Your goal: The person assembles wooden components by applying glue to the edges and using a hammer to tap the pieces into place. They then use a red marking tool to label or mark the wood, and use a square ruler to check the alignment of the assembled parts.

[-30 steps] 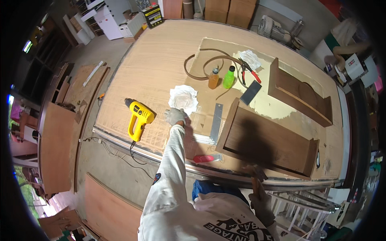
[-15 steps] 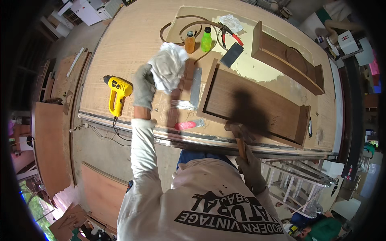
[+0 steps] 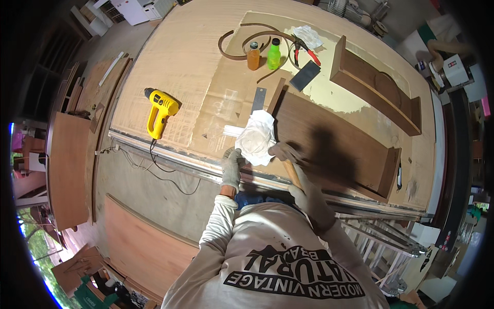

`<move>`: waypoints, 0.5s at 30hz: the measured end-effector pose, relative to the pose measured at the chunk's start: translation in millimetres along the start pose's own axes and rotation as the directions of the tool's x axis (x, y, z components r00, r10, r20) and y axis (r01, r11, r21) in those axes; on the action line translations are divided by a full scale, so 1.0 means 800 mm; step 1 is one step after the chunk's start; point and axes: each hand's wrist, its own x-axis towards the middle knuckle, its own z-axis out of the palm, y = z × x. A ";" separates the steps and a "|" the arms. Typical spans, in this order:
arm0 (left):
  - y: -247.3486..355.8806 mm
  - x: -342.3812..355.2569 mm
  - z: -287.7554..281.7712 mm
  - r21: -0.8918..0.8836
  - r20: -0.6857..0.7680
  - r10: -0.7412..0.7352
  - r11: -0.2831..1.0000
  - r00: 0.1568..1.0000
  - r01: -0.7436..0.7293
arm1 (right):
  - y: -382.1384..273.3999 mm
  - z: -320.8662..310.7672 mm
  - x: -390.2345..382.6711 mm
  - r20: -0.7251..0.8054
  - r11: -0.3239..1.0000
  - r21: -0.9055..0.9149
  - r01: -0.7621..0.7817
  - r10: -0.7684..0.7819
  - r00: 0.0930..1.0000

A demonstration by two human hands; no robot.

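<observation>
My left hand, in a light knit glove, grips the edge of a crumpled white cloth near the table's front edge. My gloved right hand is closed around the wooden handle of a hammer. The hammer's head lies close beside the cloth; whether they touch I cannot tell. Right of both lies a shallow brown wooden tray-like box, its left corner hidden by the cloth and hammer. A metal square shows partly beyond the cloth.
A yellow heat gun lies at left, its cord hanging over the edge. Farther back are an orange bottle, a green bottle, red-handled pliers, a dark block and curled edging strips. A narrow wooden box stands back right.
My left hand has brought the cloth right and toward me, next to the hammer. The hammer has shifted slightly left and nearer the cloth. The whole view has shifted a little.
</observation>
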 end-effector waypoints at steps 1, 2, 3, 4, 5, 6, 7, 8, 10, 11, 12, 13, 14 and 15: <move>0.002 -0.005 0.003 -0.007 0.029 -0.006 1.000 1.000 0.006 | -0.007 0.005 0.013 0.017 0.998 -0.040 0.042 -0.041 0.999; 0.014 -0.016 0.016 -0.016 0.064 -0.016 1.000 0.998 0.017 | -0.013 0.009 0.024 0.032 0.993 -0.084 0.081 -0.078 0.996; 0.018 -0.024 0.025 -0.027 0.097 -0.025 0.999 0.995 0.027 | -0.013 0.015 0.032 0.040 0.990 -0.113 0.081 -0.077 0.996; 0.012 -0.022 0.029 0.096 0.066 0.025 0.995 0.998 -0.031 | -0.010 0.022 0.040 0.045 0.986 -0.143 0.082 -0.076 0.996; 0.003 -0.017 0.025 0.096 0.091 0.062 0.993 0.994 -0.071 | -0.010 0.030 0.044 0.057 0.982 -0.170 0.084 -0.075 0.996; -0.006 -0.011 0.020 0.090 0.109 0.102 0.990 0.989 -0.112 | -0.015 0.034 0.048 0.048 0.970 -0.191 0.153 -0.146 0.988; -0.015 -0.005 0.014 0.085 0.128 0.141 0.985 0.982 -0.152 | -0.021 0.038 0.049 0.041 0.952 -0.211 0.220 -0.217 0.975; -0.016 -0.005 0.016 0.064 0.116 0.140 0.987 0.983 -0.148 | -0.024 0.038 0.051 0.024 0.931 -0.233 0.282 -0.284 0.959; -0.017 -0.003 0.017 0.091 0.108 0.145 0.984 0.983 -0.155 | -0.007 0.045 0.057 0.139 0.932 -0.337 0.132 -0.090 0.986; -0.016 -0.004 0.019 0.106 0.107 0.146 0.982 0.983 -0.158 | -0.004 0.046 0.059 0.184 0.917 -0.395 0.059 0.016 0.983; -0.015 -0.004 0.021 0.111 0.111 0.136 0.983 0.985 -0.148 | -0.002 0.047 0.060 0.181 0.904 -0.419 0.085 -0.009 0.984; -0.013 -0.004 0.021 0.117 0.115 0.124 0.984 0.986 -0.138 | -0.001 0.049 0.061 0.178 0.890 -0.442 0.110 -0.033 0.984; -0.009 -0.005 0.018 0.125 0.110 0.117 0.983 0.987 -0.131 | -0.003 0.053 0.064 0.183 0.877 -0.459 0.141 -0.062 0.981; -0.007 -0.006 0.017 0.112 0.117 0.115 0.985 0.986 -0.128 | -0.007 0.056 0.062 0.155 0.888 -0.432 0.155 -0.096 0.983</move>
